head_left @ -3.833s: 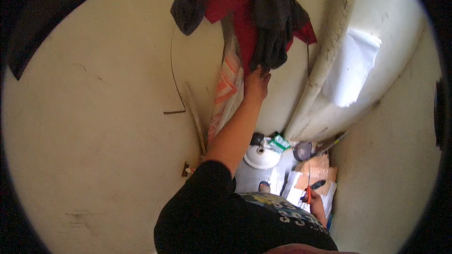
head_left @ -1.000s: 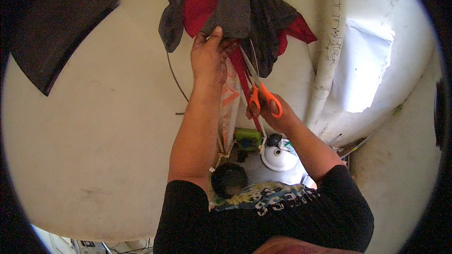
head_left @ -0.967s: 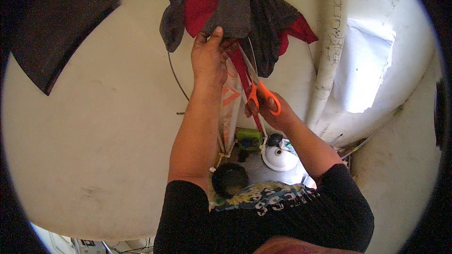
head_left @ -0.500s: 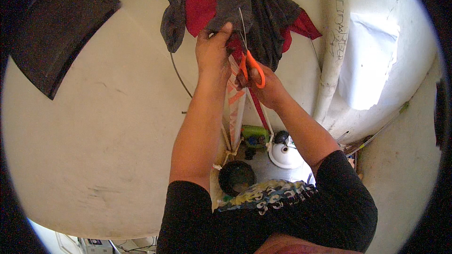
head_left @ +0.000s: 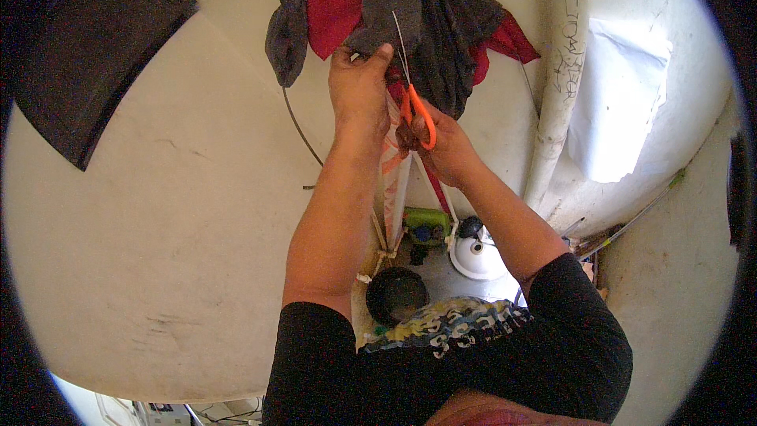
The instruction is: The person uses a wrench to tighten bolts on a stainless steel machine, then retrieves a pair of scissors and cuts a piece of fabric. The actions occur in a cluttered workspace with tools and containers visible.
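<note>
Dark grey cloth (head_left: 453, 39) with a red side (head_left: 337, 0) hangs at the top of the view, in front of the wall. Near its lower edge, my left hand (head_left: 359, 83) pinches the grey fabric between thumb and fingers. My right hand (head_left: 441, 142) grips the orange-handled scissors (head_left: 426, 114), fingers through the loops. The blades point up over the cloth, just right of my left thumb, and look nearly closed. A patterned white and orange strip (head_left: 392, 181) runs down below my hands.
Below stand a black round bowl (head_left: 397, 297), a green container (head_left: 426, 225) and a white dome-shaped object (head_left: 479, 259). A pale pipe (head_left: 556, 102) runs down the wall, beside a white sheet (head_left: 619, 102). A dark panel (head_left: 95, 47) is at the upper left.
The scissors' handles have come closer together, and the blades have tipped slightly left. My left hand keeps its pinch on the cloth.
</note>
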Demonstrator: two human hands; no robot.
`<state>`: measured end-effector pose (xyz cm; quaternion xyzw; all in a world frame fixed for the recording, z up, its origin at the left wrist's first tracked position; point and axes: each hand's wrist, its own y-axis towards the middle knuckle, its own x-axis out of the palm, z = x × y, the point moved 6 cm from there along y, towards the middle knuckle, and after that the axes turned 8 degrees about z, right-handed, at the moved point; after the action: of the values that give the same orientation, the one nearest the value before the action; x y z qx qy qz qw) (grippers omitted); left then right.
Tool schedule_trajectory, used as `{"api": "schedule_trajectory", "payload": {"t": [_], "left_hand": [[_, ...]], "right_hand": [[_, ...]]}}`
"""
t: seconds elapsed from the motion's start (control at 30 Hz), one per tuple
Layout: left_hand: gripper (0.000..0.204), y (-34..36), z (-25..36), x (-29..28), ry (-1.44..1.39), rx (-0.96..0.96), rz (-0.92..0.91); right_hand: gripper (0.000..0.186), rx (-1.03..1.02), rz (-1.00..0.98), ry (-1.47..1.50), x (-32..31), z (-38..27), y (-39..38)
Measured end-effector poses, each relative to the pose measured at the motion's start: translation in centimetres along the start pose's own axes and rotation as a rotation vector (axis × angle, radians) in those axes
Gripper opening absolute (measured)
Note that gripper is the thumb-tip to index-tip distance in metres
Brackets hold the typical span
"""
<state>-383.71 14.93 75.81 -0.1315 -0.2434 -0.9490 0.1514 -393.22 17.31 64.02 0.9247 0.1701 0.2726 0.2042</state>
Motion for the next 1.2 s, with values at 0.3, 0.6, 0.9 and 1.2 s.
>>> {"api": "schedule_trajectory", "payload": {"t": [0.3,0.6,0.9,1.2], "left_hand": [[0.036,0.3,-0.2,-0.4,0.058,0.024,-0.057],[0.034,0.2,0.4,-0.1,-0.006,0.036,-0.061],[0.035,0.5,0.1,-0.5,-0.018,0.067,-0.063],[0.039,0.2,0.5,-0.9,0.076,0.038,-0.063]], "right_hand": [[0.062,0.047,0.002,0.028,-0.3,-0.6,1.2],[0.058,0.047,0.072,0.002,-0.5,-0.7,1.4],[0.053,0.066,0.113,-0.101,-0.1,-1.1,1.4],[0.058,0.016,0.126,-0.117,-0.2,-0.5,1.2]]}}
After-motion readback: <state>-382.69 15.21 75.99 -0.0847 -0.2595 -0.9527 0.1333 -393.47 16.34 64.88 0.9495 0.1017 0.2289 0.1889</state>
